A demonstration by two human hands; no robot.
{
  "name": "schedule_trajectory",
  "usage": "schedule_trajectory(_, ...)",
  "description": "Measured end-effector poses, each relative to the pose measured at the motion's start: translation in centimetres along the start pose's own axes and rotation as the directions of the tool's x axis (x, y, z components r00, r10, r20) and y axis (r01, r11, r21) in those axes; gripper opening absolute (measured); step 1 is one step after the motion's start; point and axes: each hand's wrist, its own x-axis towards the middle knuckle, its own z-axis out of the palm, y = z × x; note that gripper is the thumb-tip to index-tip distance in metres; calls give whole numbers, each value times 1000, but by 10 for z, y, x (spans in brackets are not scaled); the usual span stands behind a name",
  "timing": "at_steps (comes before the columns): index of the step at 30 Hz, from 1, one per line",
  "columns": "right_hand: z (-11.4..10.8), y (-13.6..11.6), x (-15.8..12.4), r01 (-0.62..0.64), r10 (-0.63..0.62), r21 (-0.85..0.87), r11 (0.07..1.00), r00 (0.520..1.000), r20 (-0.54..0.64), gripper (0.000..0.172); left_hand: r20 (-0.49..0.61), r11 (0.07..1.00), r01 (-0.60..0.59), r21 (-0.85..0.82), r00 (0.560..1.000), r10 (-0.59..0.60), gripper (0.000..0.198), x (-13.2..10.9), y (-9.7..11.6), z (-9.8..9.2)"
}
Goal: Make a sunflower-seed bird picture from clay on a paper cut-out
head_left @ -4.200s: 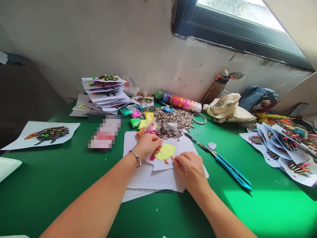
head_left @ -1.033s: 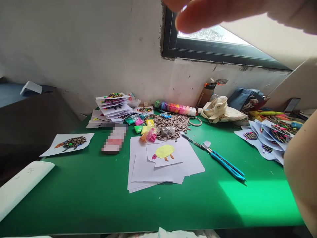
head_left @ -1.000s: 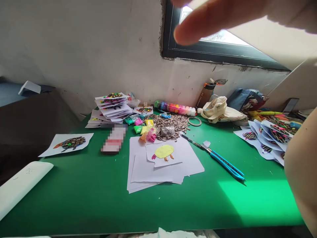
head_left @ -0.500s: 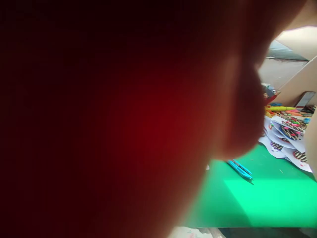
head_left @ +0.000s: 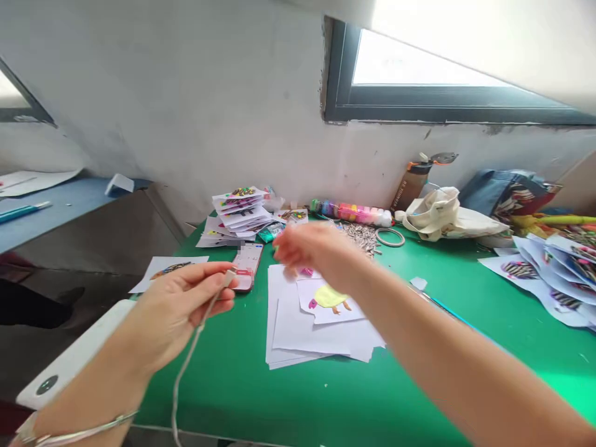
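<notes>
My left hand (head_left: 179, 308) is raised at the left over the green table's (head_left: 223, 385) edge, pinching the plug end of a thin white cable (head_left: 186, 366) that hangs down from it. My right hand (head_left: 313, 248), smeared by motion, reaches across to the left above the white sheets (head_left: 302, 323); its fingers point toward a phone (head_left: 246, 266) lying on the table. On the top sheet lies a yellow clay bird (head_left: 329, 297) with a pink beak.
A pile of finished seed pictures (head_left: 237, 211) stands at the back, with sunflower seeds (head_left: 365, 234), a row of clay pots (head_left: 354, 213), a bottle (head_left: 410, 181) and a cloth bag (head_left: 442, 214). More pictures (head_left: 554, 273) lie at the right. A white slab (head_left: 69, 357) overhangs the left edge.
Half a second ago something close covered nearly the whole lens; now the view is free. My left hand has come in with a white cable, and my right hand now reaches toward the phone.
</notes>
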Motion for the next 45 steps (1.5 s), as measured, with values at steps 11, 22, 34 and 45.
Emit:
schedule_trajectory(11,73,101,-10,-196,104,307,931,951,293,39,119,987,38,-153,993,-20,35,10,-13,47)
schedule_trajectory(22,58,123,2,-230,206,192,954,969,137,26,-16,522,-65,850,989,149,53,63,-31,10)
schedule_trajectory(34,55,134,10,-344,336,143,928,938,82,15,-22,282,17,959,1000,16,100,107,-48,27)
schedule_trajectory(45,50,136,7,-277,264,162,947,959,100,27,-31,951,224,214,974,-222,45,109,-61,31)
